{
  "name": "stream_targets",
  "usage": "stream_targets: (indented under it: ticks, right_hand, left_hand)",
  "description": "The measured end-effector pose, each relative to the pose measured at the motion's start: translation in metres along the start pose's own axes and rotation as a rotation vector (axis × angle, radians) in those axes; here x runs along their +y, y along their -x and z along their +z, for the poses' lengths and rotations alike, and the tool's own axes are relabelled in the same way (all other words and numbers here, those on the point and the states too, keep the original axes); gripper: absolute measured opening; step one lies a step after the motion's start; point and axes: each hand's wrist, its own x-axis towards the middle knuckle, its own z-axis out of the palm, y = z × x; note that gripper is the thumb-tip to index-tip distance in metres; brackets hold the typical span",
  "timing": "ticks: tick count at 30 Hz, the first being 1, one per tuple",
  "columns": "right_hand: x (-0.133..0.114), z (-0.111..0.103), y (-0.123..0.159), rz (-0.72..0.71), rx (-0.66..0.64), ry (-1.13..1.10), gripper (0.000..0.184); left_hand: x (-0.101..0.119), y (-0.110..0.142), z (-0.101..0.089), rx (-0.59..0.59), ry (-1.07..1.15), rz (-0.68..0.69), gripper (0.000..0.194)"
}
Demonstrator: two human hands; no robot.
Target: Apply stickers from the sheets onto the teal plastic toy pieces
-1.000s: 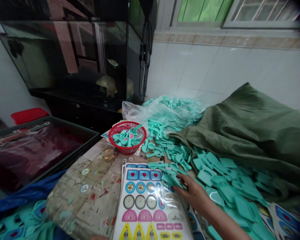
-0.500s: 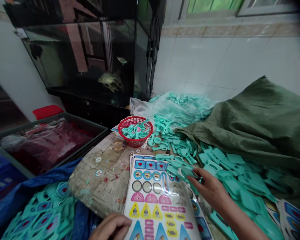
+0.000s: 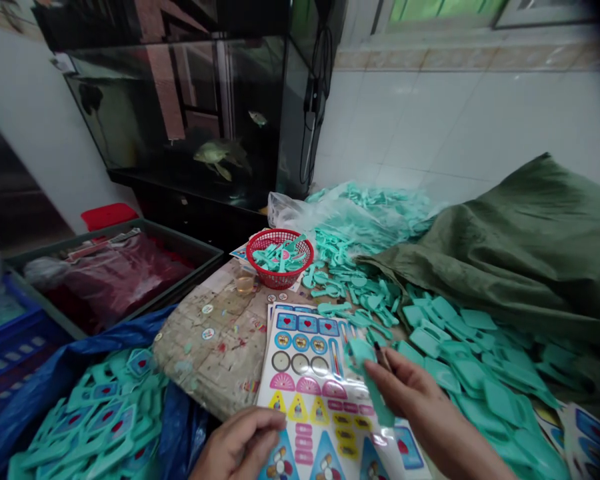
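Observation:
My right hand (image 3: 414, 393) is closed on a teal plastic toy piece (image 3: 367, 367), lifted over the right side of a colourful sticker sheet (image 3: 314, 387). A thin dark object shows between its fingers, too small to name. My left hand (image 3: 240, 443) rests at the sheet's lower left edge, fingers curled with the fingertips on the sheet. The sheet lies on a worn board (image 3: 220, 340). A wide heap of loose teal plastic pieces (image 3: 445, 347) spreads to the right of the sheet.
A red basket (image 3: 280, 257) with teal pieces stands beyond the sheet, a small glass (image 3: 244, 281) beside it. Finished teal pieces with stickers (image 3: 100, 413) lie on blue sheeting at left. A green sack (image 3: 520, 253), a dark crate (image 3: 120, 273) and a fish tank (image 3: 195, 127) surround the spot.
My right hand picked a teal piece from the heap and drew it back over the sticker sheet. My left hand came into view at the sheet's lower edge. The camera shifted left.

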Motion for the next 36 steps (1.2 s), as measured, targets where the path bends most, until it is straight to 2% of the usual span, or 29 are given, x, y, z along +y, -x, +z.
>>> stream_targets:
  ticks: [3, 6, 9, 11, 13, 15, 16, 18, 21, 23, 28, 36]
  right_hand:
    - [-0.006, 0.036, 0.017, 0.106, -0.205, -0.256, 0.024]
    - [-0.003, 0.065, 0.025, 0.149, -0.321, -0.343, 0.027]
    - [0.010, 0.080, 0.023, 0.122, -0.393, -0.277, 0.029]
    - [0.020, 0.078, 0.018, 0.047, -0.354, -0.159, 0.032]
    - [0.027, 0.070, 0.013, -0.004, -0.214, -0.008, 0.035]
    - [0.029, 0.061, 0.006, -0.013, -0.067, 0.131, 0.038]
    - [0.029, 0.057, 0.001, -0.021, -0.038, 0.201, 0.037]
    - [0.028, 0.055, -0.009, -0.124, -0.070, 0.347, 0.034]
    - [0.032, 0.063, -0.028, -0.386, -0.165, 0.584, 0.029]
    - [0.037, 0.070, -0.038, -0.476, -0.169, 0.707, 0.027]
    - [0.043, 0.078, -0.054, -0.484, -0.156, 0.807, 0.018]
    - [0.035, 0.082, -0.054, -0.468, -0.199, 0.871, 0.016]
  left_hand:
    - [0.011, -0.007, 0.011, -0.096, 0.335, -0.100, 0.038]
    - [0.023, -0.012, 0.020, -0.179, 0.663, -0.097, 0.055]
    - [0.027, -0.013, 0.024, -0.108, 0.788, -0.163, 0.046]
    - [0.022, -0.012, 0.024, -0.014, 0.858, -0.244, 0.037]
    - [0.012, -0.011, 0.021, 0.067, 0.940, -0.315, 0.035]
    - [0.000, -0.009, 0.018, 0.125, 0.960, -0.378, 0.034]
    - [-0.006, -0.008, 0.016, 0.144, 0.945, -0.408, 0.034]
    - [-0.015, -0.006, 0.012, 0.151, 0.890, -0.458, 0.035]
    - [-0.021, -0.004, 0.010, 0.112, 0.785, -0.504, 0.035]
    - [-0.021, -0.004, 0.010, 0.089, 0.731, -0.493, 0.034]
    - [-0.021, -0.011, 0.010, 0.058, 0.700, -0.450, 0.031]
    - [-0.030, -0.019, 0.007, -0.006, 0.835, -0.481, 0.027]
